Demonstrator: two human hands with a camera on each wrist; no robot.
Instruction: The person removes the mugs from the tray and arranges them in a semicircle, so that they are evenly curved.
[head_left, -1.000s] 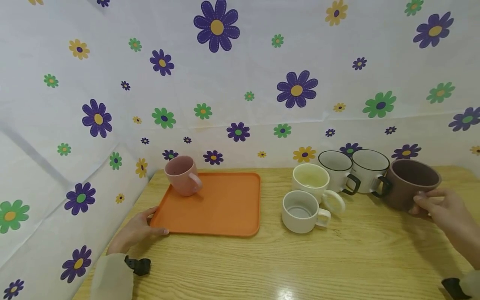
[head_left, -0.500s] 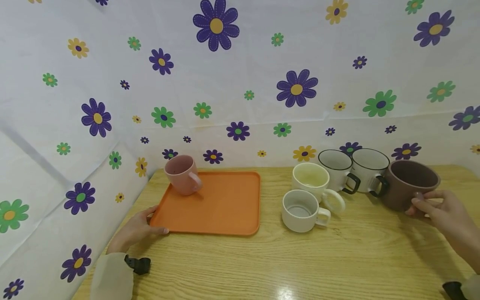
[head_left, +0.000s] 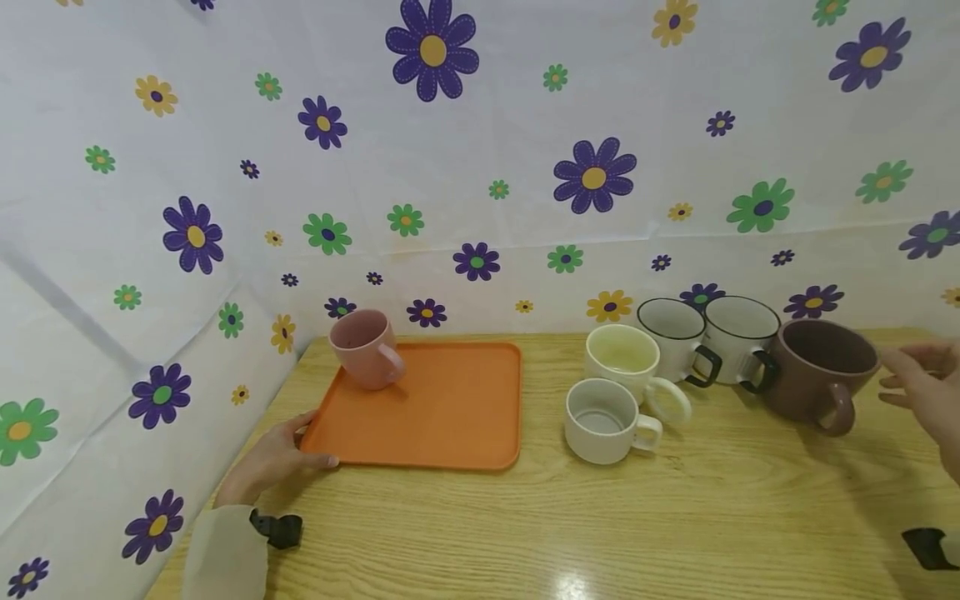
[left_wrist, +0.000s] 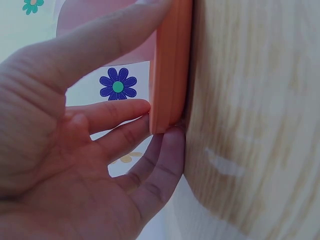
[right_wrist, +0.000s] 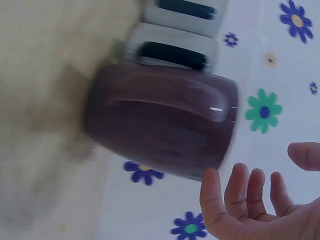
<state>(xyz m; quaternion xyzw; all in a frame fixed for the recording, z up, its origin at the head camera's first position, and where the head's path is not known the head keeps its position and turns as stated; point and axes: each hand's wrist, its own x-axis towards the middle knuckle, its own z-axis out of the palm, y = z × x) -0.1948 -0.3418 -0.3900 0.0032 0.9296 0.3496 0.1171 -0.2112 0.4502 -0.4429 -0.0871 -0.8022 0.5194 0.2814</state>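
My left hand holds the near left corner of an orange tray, thumb along the front edge and fingers at the left side. In the left wrist view, fingertips touch the tray's edge. A pink mug rests on the tray's far left corner, handle to the right. At the far right, a large brown mug stands upright on the table, its handle facing the front. Just right of it is my right hand, holding nothing, its fingers loosely bent near the rim in the right wrist view.
Left of the brown mug stand two white mugs with black rims and handles. A cream mug with a ring handle and a low white cup stand in front of them. A flowered cloth hangs behind the wooden table.
My right hand has let go of the brown mug and moved off to the right, showing the mug's handle. The mug had shifted slightly left earlier. My left hand stays at the tray.
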